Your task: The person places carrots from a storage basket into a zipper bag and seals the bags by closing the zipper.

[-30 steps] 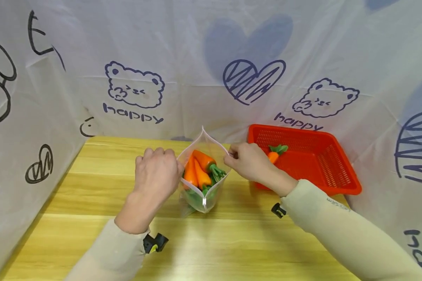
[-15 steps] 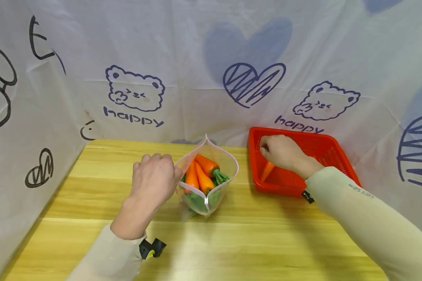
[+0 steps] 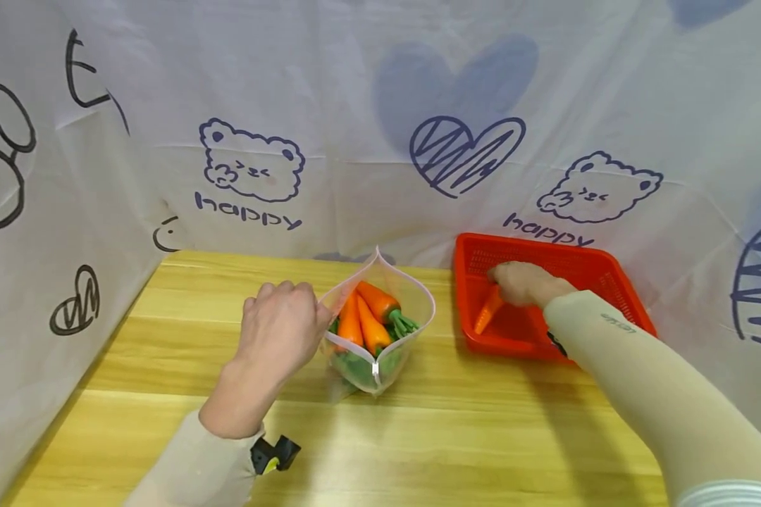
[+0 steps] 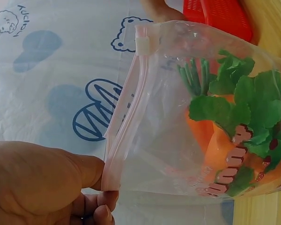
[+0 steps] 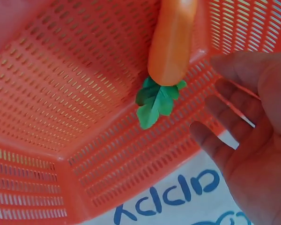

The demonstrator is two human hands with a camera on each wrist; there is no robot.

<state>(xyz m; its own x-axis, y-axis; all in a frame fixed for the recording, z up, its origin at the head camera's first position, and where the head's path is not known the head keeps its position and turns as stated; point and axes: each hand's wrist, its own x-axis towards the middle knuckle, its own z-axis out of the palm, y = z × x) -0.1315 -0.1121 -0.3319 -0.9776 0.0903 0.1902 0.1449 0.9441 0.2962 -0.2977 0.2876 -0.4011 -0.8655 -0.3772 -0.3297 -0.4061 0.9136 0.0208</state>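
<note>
On the wooden table (image 3: pixel 165 366), a clear zip bag (image 3: pixel 380 338) stood open between the 2 hands, with several toy carrots (image 3: pixel 370 317) already inside. The left hand (image 3: pixel 279 331) pinched the bag's pink zip strip (image 4: pixel 124 126) between thumb and fingers, holding the mouth open. The right hand (image 3: pixel 523 282) was down in the red basket (image 3: pixel 615 282) with its fingers (image 5: pixel 229 136) spread and loose, just beside the 1 loose carrot (image 5: pixel 171 42) lying there, not yet closed on it. To my eye the grasp would go best taken around the orange body, not the leafy green top (image 5: pixel 157 101), while the left hand kept the rim taut and the opening wide.
</note>
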